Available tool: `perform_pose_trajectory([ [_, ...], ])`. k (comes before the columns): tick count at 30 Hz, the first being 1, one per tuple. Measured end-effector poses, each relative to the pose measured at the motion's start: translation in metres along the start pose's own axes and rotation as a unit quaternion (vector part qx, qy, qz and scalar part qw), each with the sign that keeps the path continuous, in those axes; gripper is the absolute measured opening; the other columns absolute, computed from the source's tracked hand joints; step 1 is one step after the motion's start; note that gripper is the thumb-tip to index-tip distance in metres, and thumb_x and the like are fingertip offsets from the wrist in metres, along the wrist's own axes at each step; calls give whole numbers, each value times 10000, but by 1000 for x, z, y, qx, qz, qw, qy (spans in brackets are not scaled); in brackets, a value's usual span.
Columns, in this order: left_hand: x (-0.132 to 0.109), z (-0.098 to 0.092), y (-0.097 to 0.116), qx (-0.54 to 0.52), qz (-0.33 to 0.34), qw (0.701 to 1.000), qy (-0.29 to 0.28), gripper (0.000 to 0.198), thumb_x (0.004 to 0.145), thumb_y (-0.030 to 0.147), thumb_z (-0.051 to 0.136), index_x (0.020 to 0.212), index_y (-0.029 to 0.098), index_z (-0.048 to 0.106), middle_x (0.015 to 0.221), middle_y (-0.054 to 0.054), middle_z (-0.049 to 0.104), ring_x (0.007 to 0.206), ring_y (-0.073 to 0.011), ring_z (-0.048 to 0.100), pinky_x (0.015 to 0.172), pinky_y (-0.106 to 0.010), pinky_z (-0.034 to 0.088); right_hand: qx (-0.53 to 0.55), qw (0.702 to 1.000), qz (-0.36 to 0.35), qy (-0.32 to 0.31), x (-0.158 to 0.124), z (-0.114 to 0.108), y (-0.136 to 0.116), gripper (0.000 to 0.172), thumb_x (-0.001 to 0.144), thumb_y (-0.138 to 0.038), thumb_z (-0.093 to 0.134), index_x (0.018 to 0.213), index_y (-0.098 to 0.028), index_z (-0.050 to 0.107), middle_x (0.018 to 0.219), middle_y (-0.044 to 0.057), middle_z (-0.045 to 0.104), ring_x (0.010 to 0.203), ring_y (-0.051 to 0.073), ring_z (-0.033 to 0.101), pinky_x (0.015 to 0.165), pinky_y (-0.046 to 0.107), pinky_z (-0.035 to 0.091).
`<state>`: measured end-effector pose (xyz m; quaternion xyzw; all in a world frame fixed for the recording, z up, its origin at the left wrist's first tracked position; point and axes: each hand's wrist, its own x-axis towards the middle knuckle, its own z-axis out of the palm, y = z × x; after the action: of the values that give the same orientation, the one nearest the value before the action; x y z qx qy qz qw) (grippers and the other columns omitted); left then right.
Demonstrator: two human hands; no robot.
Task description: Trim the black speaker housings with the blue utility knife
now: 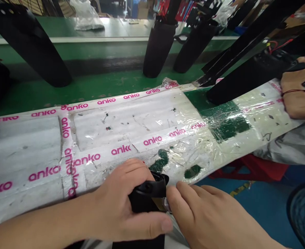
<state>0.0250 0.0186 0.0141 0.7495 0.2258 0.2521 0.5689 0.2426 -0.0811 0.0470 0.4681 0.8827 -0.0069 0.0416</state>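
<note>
In front of me, near the table's front edge, is a black tube-shaped housing (142,202) with a glossy black plastic rim at its upper end. My left hand (126,207) is wrapped around it, fingers over the far side and thumb across the near side. My right hand (209,214) is closed against the right side of the rim, fingers curled. A small shiny piece (165,204) shows beside its fingertips; what the fingers grip is hidden. The lower part of the housing runs down between my forearms.
White sheeting with pink "anko" tape (126,121) covers the green bench, torn in places. Similar black housings stand at the back, including one (159,48). At right, a co-worker's hand (299,86) is by another housing (248,76). A red stool (250,169) is below.
</note>
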Motion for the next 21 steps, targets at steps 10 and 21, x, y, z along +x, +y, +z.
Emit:
perform_pose_trajectory([
  [10, 1, 6, 3, 27, -27, 998, 40, 183, 939, 318, 683, 830, 181, 630, 739, 21, 582, 699, -150, 549, 661, -293, 435, 17, 995, 19, -99, 32, -37, 4, 292, 666, -94, 582, 874, -271, 476, 594, -38, 550, 377, 201, 508, 428, 353, 132],
  [21, -8, 5, 1, 88, -10, 995, 46, 278, 695, 344, 857, 834, 170, 691, 725, 11, 671, 672, -166, 612, 682, -310, 476, 52, 995, -46, -68, 26, -45, 13, 309, 622, -56, 596, 808, -275, 483, 611, -53, 554, 362, 171, 414, 434, 372, 107],
])
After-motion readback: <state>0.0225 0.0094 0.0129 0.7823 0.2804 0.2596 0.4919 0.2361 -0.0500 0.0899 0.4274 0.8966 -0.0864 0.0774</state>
